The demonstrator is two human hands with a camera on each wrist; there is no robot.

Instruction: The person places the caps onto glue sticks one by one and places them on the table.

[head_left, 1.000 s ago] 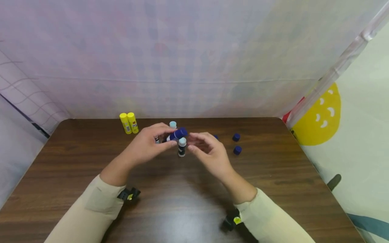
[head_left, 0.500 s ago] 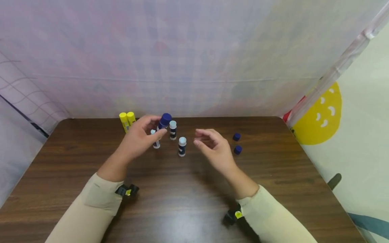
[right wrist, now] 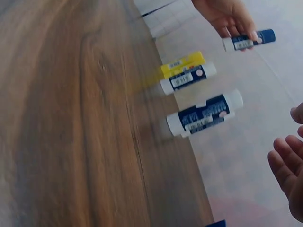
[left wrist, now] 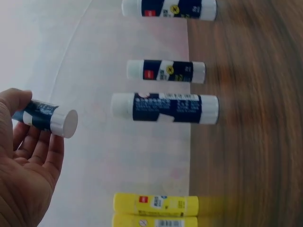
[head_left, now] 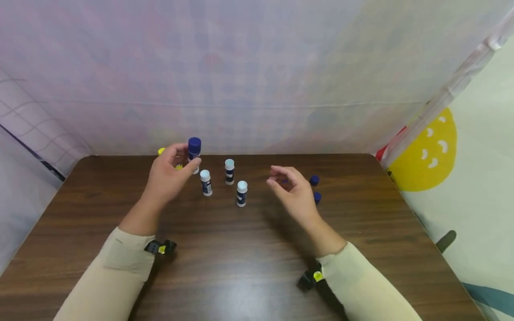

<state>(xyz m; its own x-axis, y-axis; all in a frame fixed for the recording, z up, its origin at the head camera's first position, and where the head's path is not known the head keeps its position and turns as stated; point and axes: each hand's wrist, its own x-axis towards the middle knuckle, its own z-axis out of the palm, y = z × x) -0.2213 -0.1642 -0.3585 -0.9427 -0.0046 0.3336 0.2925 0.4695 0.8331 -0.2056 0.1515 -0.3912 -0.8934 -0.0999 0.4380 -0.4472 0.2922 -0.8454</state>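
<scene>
My left hand [head_left: 165, 176] holds a glue stick [head_left: 194, 147] with a dark blue cap, upright and raised off the table, between thumb and fingers. In the left wrist view, the white base of this held glue stick [left wrist: 62, 123] points away from the palm. My right hand [head_left: 296, 192] hovers over the table with loosely bent fingers and nothing in it. Between the hands stand three uncapped glue sticks with blue labels: a left one [head_left: 206, 183], a back one [head_left: 229, 172] and a front one [head_left: 242, 194].
Two yellow glue sticks [left wrist: 156, 205] stand at the back left, mostly hidden by my left hand in the head view. Blue caps lie at the right, a back cap [head_left: 314, 180] and a front cap [head_left: 317, 197]. A curtain [head_left: 257, 89] hangs behind the wooden table [head_left: 225, 249].
My left hand has carried the capped glue stick leftward from above the uncapped ones, turning it from tilted to upright. My right hand has drawn away to the right.
</scene>
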